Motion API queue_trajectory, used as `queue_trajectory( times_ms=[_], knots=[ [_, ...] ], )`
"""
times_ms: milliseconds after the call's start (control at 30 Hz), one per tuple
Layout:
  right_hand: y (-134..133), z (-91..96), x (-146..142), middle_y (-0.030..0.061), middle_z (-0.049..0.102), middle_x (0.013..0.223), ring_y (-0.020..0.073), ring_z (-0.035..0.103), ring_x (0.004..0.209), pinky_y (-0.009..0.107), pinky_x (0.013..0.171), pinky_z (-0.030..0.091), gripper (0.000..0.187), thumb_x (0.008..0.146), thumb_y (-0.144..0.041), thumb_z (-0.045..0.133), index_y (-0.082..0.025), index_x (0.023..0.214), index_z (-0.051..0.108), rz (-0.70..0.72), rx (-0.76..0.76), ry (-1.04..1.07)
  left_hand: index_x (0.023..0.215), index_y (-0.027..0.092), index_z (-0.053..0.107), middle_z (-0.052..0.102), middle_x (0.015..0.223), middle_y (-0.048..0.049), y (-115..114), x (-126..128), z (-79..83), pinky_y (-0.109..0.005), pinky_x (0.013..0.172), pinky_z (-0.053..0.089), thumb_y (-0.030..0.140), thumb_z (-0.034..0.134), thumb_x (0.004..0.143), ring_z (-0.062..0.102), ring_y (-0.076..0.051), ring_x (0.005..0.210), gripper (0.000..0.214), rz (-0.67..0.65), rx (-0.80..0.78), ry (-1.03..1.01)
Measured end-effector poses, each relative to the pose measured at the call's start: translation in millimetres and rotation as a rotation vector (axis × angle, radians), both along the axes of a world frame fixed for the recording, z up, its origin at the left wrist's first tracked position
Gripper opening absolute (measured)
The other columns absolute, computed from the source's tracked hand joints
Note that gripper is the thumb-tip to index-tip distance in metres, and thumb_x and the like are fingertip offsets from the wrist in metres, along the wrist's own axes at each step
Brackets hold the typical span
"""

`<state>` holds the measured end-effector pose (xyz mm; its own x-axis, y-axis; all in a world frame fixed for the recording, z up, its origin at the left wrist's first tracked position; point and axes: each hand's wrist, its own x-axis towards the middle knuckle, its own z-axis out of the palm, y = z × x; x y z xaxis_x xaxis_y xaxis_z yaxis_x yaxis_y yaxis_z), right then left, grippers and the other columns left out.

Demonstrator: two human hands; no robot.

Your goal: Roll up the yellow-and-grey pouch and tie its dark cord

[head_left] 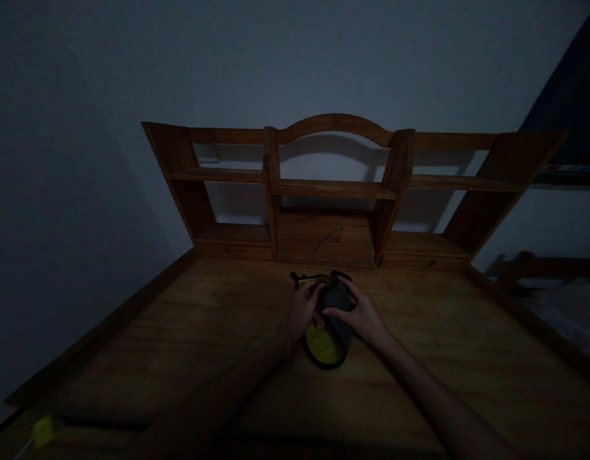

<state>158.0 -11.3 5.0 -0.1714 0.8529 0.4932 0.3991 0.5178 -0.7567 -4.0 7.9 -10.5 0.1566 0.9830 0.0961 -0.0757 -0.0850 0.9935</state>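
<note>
A small grey and yellow pouch [327, 345] with a black strap lies on the wooden desk [189, 345], near its middle. My left hand [304, 308] grips the pouch's upper left edge, fingers curled round it. My right hand [364, 314] rests on the pouch's grey top from the right, with thumb and fingers pinching the fabric. The scene is dim, so small details of the pouch are hard to make out.
A wooden hutch [333, 191] with open shelves stands along the back of the desk against the wall. A small yellow object [43, 431] lies at the desk's near left corner. Raised wooden rims run along both desk sides.
</note>
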Motion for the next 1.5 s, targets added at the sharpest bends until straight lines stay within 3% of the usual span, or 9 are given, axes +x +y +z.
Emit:
queue_trajectory(
  times_ms=[233, 1033, 1233, 1500],
  knots=[
    [3.0, -5.1, 0.4, 0.0099, 0.055, 0.131, 0.0284, 0.052, 0.12, 0.047, 0.103, 0.041, 0.077, 0.063, -0.041, 0.08, -0.025, 0.131, 0.048, 0.01, 0.01, 0.027, 0.109, 0.016, 0.056, 0.069, 0.087, -0.0057, 1.6, 0.2, -1.6, -0.021, 0.025, 0.039, 0.051, 0.051, 0.085, 0.055, -0.011, 0.032, 0.042, -0.003, -0.013, -0.005],
    [1.5, 1.0, 1.2, 0.0106, 0.057, 0.129, 0.0291, 0.054, 0.118, 0.048, 0.101, 0.042, 0.075, 0.062, -0.041, 0.081, -0.024, 0.129, 0.051, -0.001, 0.013, -0.016, 0.107, 0.017, 0.054, 0.067, 0.068, -0.001, 1.7, 0.5, -3.8, -0.021, 0.025, 0.039, 0.052, 0.051, 0.085, 0.056, -0.013, 0.031, 0.041, -0.008, -0.037, -0.014],
    [2.3, -0.3, 1.3, 0.0101, 0.057, 0.128, 0.0288, 0.053, 0.118, 0.048, 0.102, 0.041, 0.075, 0.063, -0.042, 0.08, -0.024, 0.129, 0.051, -0.002, 0.025, -0.019, 0.108, 0.018, 0.054, 0.069, 0.081, -0.0039, 2.6, 0.6, -4.6, -0.021, 0.025, 0.038, 0.054, 0.051, 0.085, 0.056, -0.012, 0.032, 0.043, -0.003, -0.039, -0.008],
    [1.3, -4.2, -0.8, 0.009, 0.055, 0.131, 0.0276, 0.052, 0.12, 0.047, 0.103, 0.041, 0.072, 0.067, -0.041, 0.078, -0.026, 0.131, 0.048, -0.006, 0.011, 0.023, 0.112, 0.017, 0.051, 0.067, 0.068, -0.0006, 3.2, 1.4, -6.4, -0.021, 0.026, 0.039, 0.054, 0.051, 0.085, 0.056, -0.013, 0.032, 0.046, 0.012, -0.054, -0.006]
  ],
)
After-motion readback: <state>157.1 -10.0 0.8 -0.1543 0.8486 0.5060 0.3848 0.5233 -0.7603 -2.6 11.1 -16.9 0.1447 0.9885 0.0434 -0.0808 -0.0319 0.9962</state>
